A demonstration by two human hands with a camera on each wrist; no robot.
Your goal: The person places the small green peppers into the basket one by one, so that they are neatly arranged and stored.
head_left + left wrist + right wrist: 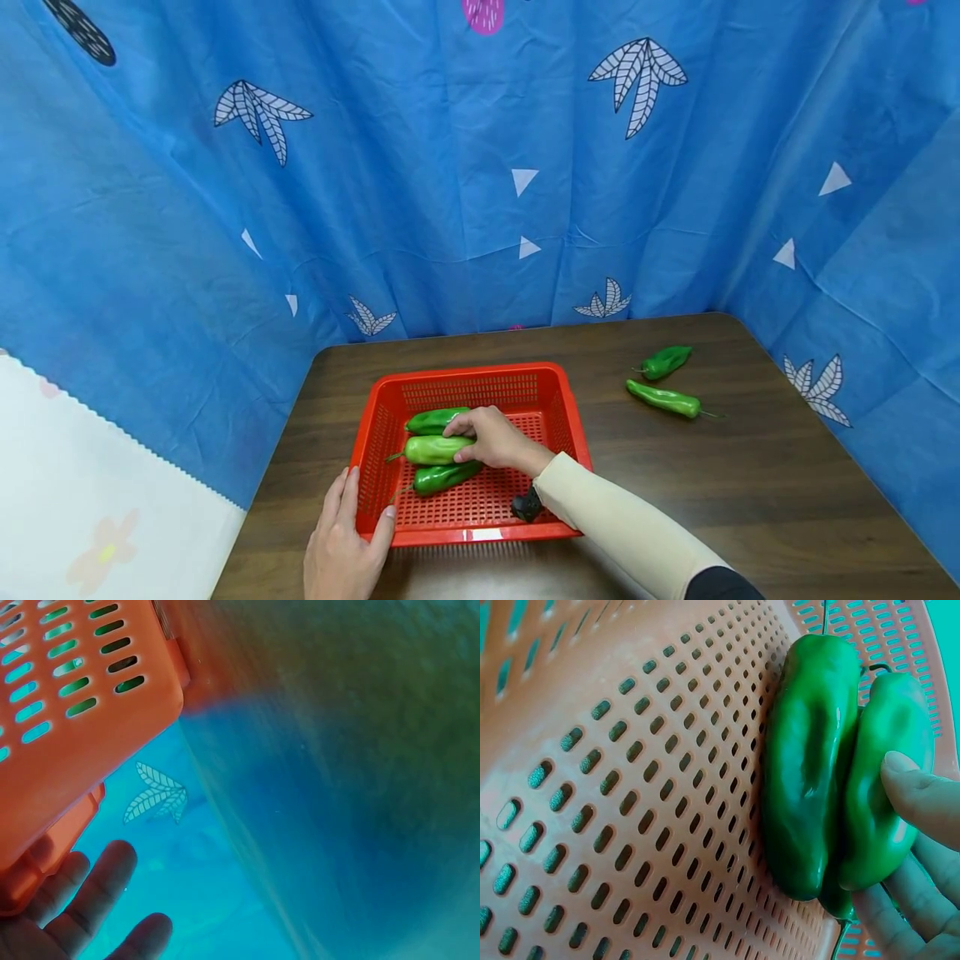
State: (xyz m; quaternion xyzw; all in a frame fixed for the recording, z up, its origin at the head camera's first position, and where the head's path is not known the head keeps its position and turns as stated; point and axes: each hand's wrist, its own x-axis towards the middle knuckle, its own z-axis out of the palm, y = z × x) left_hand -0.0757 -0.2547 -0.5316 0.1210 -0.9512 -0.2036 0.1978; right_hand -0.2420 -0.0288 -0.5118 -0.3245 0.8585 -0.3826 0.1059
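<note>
In the head view a red plastic basket with slotted walls stands on the table. Inside it, side by side, lie a dark green pepper at the back, a lighter green pepper in the middle and another dark green pepper in front. My right hand pinches the light green pepper between thumb and fingers; the right wrist view shows the thumb on its side. My left hand rests its fairly straight fingers against the basket's left front corner.
To the right of the basket, two more green peppers lie on the brown table: a short one and a long one. A blue patterned curtain hangs behind the table. A black device sits under my right wrist.
</note>
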